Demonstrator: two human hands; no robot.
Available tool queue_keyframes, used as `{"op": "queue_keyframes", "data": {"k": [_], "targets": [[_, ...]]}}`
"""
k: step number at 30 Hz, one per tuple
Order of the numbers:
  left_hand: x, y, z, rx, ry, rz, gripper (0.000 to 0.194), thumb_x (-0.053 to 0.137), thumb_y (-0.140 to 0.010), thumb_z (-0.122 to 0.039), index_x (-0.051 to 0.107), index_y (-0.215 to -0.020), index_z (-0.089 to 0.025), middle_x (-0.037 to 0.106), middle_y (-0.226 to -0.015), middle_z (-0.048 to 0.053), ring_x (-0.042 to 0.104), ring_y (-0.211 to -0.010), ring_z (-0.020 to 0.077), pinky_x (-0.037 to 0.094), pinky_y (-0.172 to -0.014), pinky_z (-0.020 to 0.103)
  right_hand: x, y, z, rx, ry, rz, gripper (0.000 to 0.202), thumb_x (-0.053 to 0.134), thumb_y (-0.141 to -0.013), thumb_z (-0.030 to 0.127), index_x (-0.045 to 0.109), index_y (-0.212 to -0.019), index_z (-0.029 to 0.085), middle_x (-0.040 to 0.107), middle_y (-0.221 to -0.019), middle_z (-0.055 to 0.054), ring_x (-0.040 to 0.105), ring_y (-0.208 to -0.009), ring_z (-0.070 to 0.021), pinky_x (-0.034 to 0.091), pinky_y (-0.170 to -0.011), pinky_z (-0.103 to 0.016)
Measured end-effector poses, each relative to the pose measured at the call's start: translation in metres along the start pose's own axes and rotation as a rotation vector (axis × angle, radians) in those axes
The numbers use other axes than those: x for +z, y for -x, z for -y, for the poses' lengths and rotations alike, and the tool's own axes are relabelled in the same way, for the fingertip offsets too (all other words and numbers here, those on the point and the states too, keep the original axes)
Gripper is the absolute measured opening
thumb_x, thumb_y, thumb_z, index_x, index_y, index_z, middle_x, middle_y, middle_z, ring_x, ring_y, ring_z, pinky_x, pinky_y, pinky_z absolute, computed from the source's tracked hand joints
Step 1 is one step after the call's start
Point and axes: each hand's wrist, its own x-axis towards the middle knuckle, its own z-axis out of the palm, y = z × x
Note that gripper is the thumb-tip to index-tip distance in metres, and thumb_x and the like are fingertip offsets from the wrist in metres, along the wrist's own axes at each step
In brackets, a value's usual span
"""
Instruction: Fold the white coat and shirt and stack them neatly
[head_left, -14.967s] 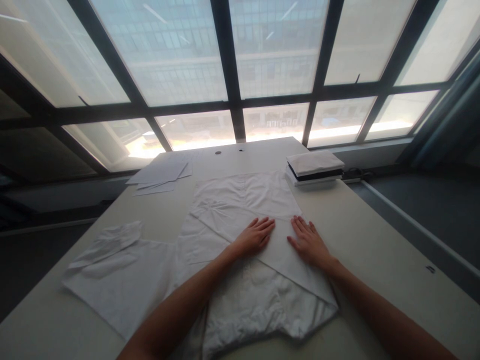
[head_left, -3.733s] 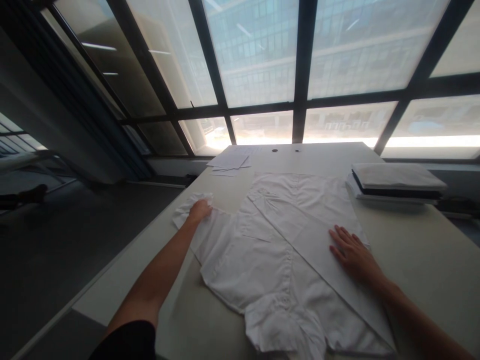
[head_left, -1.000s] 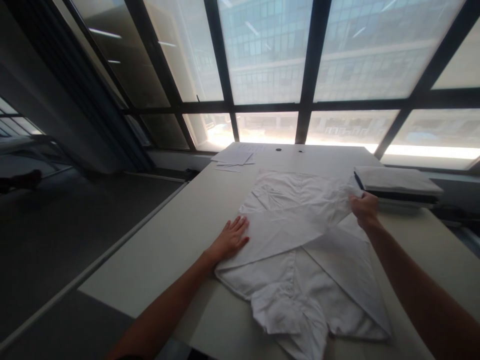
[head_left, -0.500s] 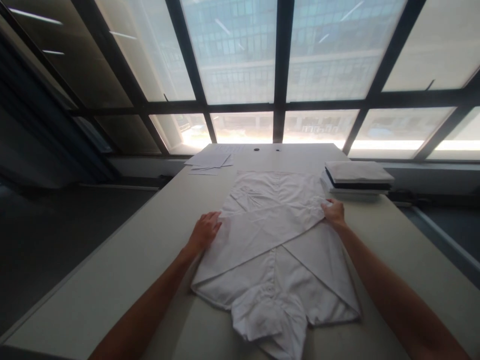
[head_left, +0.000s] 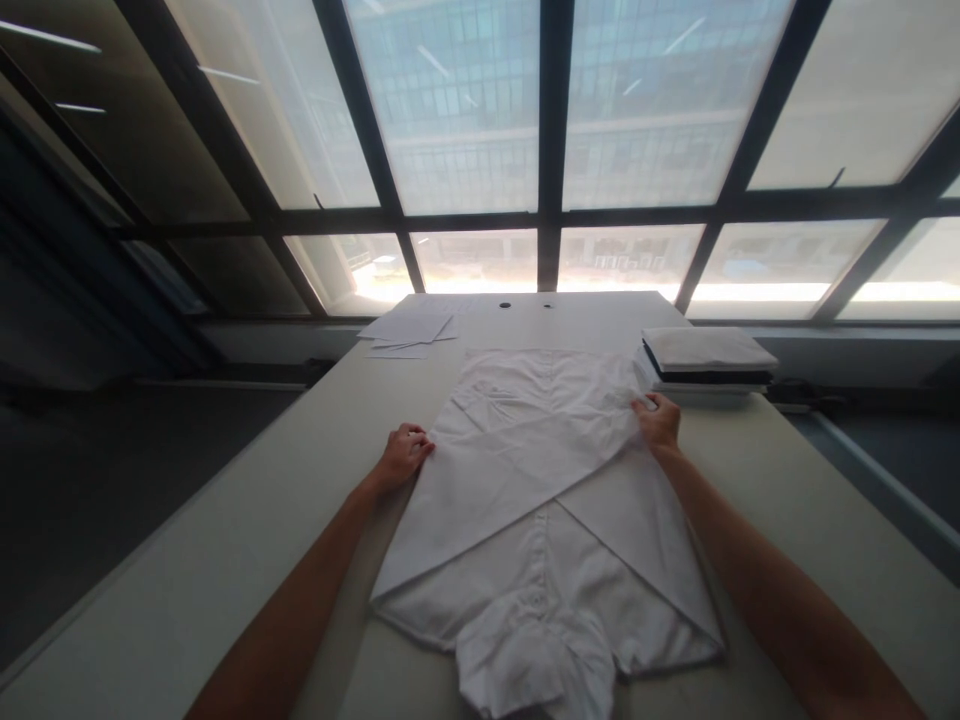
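A white button-up shirt (head_left: 517, 450) lies spread on the table, its collar end toward me and its hem toward the window. Its sides are folded inward, and the left one overlaps the right across the middle. At the shirt's left edge, my left hand (head_left: 405, 455) is closed with its fingertips on the cloth. My right hand (head_left: 658, 420) pinches the fabric at the right edge, thumb on top. A bunched part near the collar (head_left: 525, 655) hangs toward the bottom of the view, and buttons run up the middle.
The pale table (head_left: 255, 560) stretches toward large windows (head_left: 472, 120). Loose paper sheets (head_left: 409, 328) lie at its far left. A stack of folded cloth (head_left: 705, 355), white and dark, sits at the far right, beyond my right hand. A dark curtain (head_left: 82, 240) hangs at left.
My left hand's fingers have curled in at the shirt's left edge, where they lay flatter before. My right hand keeps its pinch. The whole view has shifted slightly.
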Motion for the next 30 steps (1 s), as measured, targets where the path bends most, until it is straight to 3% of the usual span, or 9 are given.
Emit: {"op": "queue_keyframes", "data": {"k": [7, 16, 23, 27, 30], "targets": [[0.005, 0.005, 0.002, -0.057, -0.041, -0.06, 0.039, 0.047, -0.087, -0.049, 0.072, -0.077, -0.021, 0.065, -0.11, 0.011, 0.059, -0.104, 0.0263, 0.042, -0.102, 0.044, 0.015, -0.01, 0.0, 0.004, -0.043, -0.053, 0.042, 0.067, -0.073, 0.047, 0.073, -0.092, 0.009, 0.072, -0.08, -0.008, 0.061, -0.072, -0.0208, 0.047, -0.07, -0.029], [0.003, 0.01, 0.0, -0.122, -0.112, -0.051, 0.038, 0.06, -0.08, -0.058, 0.072, -0.077, -0.023, 0.062, -0.118, 0.01, 0.057, -0.106, 0.0302, 0.046, -0.098, 0.045, 0.017, -0.019, -0.001, 0.028, 0.294, 0.164, 0.035, 0.073, -0.07, 0.04, 0.076, -0.096, 0.016, 0.074, -0.093, -0.01, 0.065, -0.086, -0.0241, 0.047, -0.077, -0.031], [0.004, 0.01, -0.001, -0.121, -0.127, -0.03, 0.031, 0.061, -0.082, -0.051, 0.072, -0.076, -0.023, 0.064, -0.118, 0.008, 0.057, -0.107, 0.0292, 0.046, -0.099, 0.045, 0.017, -0.019, 0.002, -0.01, 0.321, 0.152, 0.027, 0.068, -0.077, 0.039, 0.075, -0.092, 0.017, 0.073, -0.092, -0.01, 0.065, -0.085, -0.0224, 0.047, -0.075, -0.029], [0.003, 0.011, -0.007, -0.138, -0.145, -0.002, 0.029, 0.057, -0.086, -0.047, 0.07, -0.078, -0.022, 0.063, -0.119, 0.007, 0.057, -0.109, 0.0279, 0.045, -0.1, 0.044, 0.018, -0.017, 0.002, -0.024, 0.426, 0.209, 0.022, 0.069, -0.079, 0.037, 0.073, -0.09, 0.018, 0.073, -0.091, -0.01, 0.065, -0.085, -0.0238, 0.046, -0.074, -0.03], [-0.002, 0.013, -0.016, -0.175, -0.177, 0.001, 0.025, 0.055, -0.088, -0.041, 0.069, -0.092, -0.021, 0.063, -0.12, 0.009, 0.057, -0.111, 0.028, 0.046, -0.099, 0.044, 0.018, -0.015, 0.001, -0.038, 0.467, 0.233, 0.023, 0.067, -0.081, 0.038, 0.072, -0.094, 0.019, 0.072, -0.091, -0.01, 0.065, -0.084, -0.0244, 0.046, -0.074, -0.031]]}}
